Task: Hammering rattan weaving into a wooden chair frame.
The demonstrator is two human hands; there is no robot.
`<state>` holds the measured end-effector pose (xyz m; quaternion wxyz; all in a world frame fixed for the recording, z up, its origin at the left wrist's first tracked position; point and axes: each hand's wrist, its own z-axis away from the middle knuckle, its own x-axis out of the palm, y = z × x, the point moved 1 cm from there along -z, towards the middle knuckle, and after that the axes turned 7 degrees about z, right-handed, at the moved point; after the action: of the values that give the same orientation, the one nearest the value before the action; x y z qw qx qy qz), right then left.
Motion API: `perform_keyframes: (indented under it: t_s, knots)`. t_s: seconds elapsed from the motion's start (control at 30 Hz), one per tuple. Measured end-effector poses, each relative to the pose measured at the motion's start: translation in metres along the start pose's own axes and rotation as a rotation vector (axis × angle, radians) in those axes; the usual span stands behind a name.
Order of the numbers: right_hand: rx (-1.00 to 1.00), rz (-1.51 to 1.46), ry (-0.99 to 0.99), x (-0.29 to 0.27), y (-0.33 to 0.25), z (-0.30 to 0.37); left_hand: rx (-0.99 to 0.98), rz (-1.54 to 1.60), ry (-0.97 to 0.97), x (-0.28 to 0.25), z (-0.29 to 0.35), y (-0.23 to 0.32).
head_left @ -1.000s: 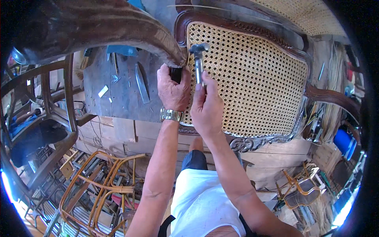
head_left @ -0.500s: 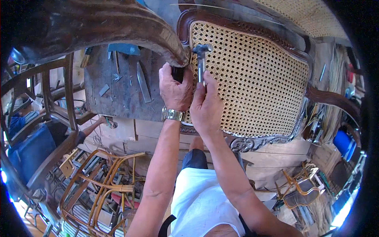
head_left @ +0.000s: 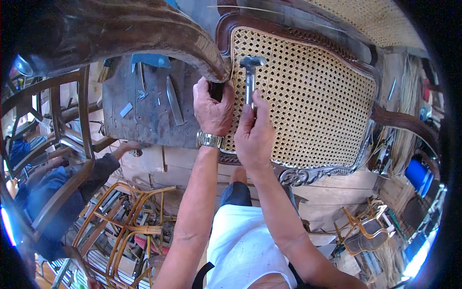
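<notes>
A chair with a dark carved wooden frame (head_left: pixel 293 177) and a woven cane panel (head_left: pixel 308 101) lies before me on the workbench. My left hand (head_left: pixel 214 108), a metal watch (head_left: pixel 210 139) on its wrist, is closed round the dark left side of the frame, just below the curved wooden arm (head_left: pixel 144 36). The fingertips are partly hidden. In my right hand (head_left: pixel 255 130) is a hammer (head_left: pixel 251 79), gripped by its shaft with the head pointing away from me. That head is over the cane near the frame's left side, apart from my left hand.
On the workbench (head_left: pixel 144 120) lie a knife-like blade (head_left: pixel 174 101), several small nails (head_left: pixel 142 95), a flat grey piece (head_left: pixel 126 110) and a brush (head_left: pixel 104 70). A wooden chair frame (head_left: pixel 86 115) and another person (head_left: pixel 53 192) are at left. Rattan frames (head_left: pixel 127 226) stand lower left.
The hammer and my right hand have shifted slightly right, with the head tilting back. My left hand has barely moved. At left, the other person has leaned into view.
</notes>
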<state>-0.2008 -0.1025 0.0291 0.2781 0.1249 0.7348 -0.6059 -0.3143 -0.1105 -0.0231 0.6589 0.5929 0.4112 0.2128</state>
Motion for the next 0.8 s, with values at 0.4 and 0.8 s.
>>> perform_keyframes:
  t_s: [0.4,0.8]
  knots:
    - [0.016,-0.015,-0.064,0.001,0.003,-0.006,-0.024,-0.001,-0.006,0.000,0.001,0.002]
    - [0.051,-0.093,-0.096,-0.026,-0.007,-0.010,0.002,-0.045,-0.007,-0.004,0.000,0.006]
